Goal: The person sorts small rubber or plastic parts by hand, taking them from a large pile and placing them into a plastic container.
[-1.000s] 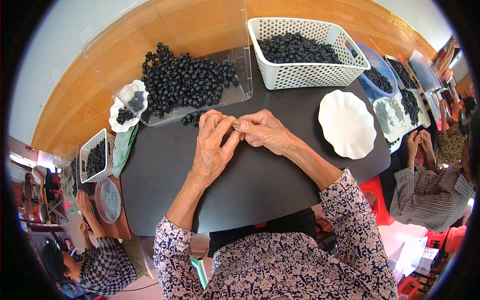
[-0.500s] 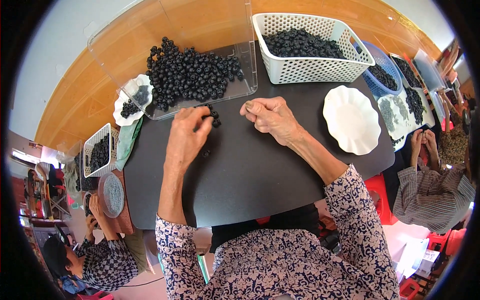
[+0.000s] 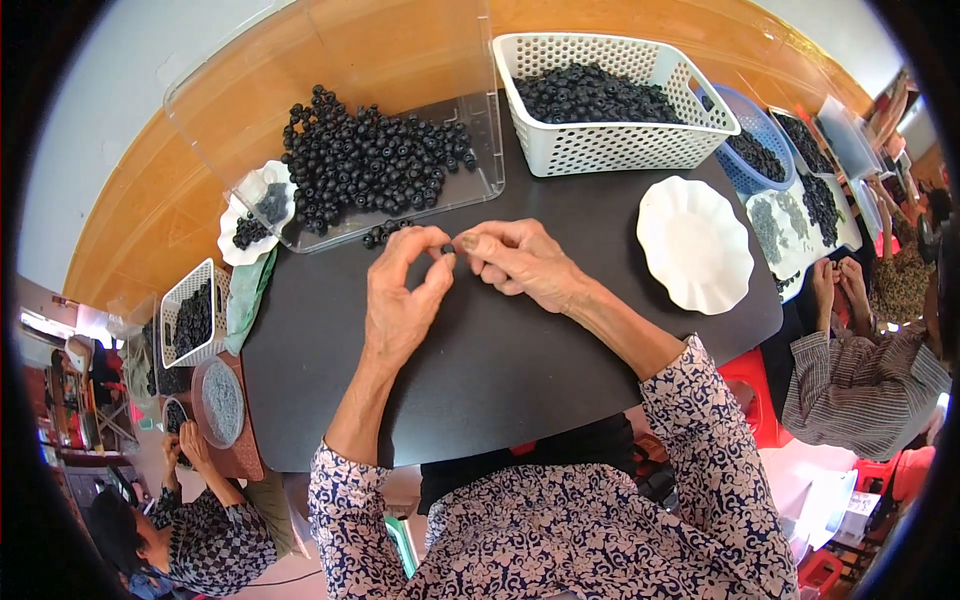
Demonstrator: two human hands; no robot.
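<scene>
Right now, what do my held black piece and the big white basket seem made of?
Black piece: perhaps rubber or plastic, being dark and rounded; finish unclear. Big white basket: likely moulded plastic, satiny, given its regular holes and soft sheen.

A small, round, dark piece (image 3: pixel 447 249) sits between the left fingers (image 3: pixel 427 238), near their tips.
</scene>
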